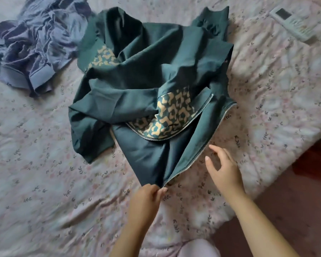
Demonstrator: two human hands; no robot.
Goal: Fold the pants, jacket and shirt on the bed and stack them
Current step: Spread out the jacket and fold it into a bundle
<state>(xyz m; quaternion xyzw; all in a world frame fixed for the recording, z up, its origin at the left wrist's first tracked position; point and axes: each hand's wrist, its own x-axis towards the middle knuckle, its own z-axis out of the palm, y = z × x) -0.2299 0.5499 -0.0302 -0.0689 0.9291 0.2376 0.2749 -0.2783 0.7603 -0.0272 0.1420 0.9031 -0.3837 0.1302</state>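
Floral bed (pixel 44 182): one green jacket (pixel 137 75), left hand (pixel 146 199) pinching hem.

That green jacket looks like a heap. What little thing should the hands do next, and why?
Probably the right hand should take the zipper edge beside it and pull the front panel flat. The left hand already pinches the bottom corner of the jacket, the zip is open, and the sleeves lie bunched, so it needs spreading before any fold.

One head-worn camera looks steeply down, close over the bed (pixel 44 182).
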